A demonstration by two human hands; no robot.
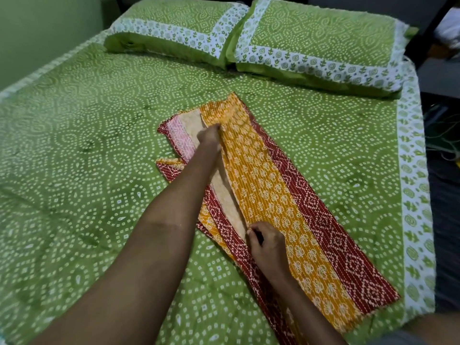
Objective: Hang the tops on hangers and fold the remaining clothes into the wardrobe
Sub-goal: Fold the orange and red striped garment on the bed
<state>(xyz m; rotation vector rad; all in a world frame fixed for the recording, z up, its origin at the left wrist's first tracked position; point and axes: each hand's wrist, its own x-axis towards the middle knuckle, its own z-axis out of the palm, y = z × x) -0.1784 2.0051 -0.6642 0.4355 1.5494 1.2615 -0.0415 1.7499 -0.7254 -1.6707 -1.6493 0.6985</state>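
Head view: a long orange and red printed stitched cloth garment (271, 195) lies folded lengthwise on the bed (87, 158), which is covered in a green sheet with white dotted rings. It runs diagonally from mid-bed toward the near right corner. Left hand (210, 136) reaches across to the garment's far end, fingers curled, pinching the orange fold edge where the pale cream lining shows. Right hand (267, 245) sits near the garment's near end, fingers curled, pinching the same edge. Two matching green pillows with white patterned borders (249, 38) lie side by side along the head edge.
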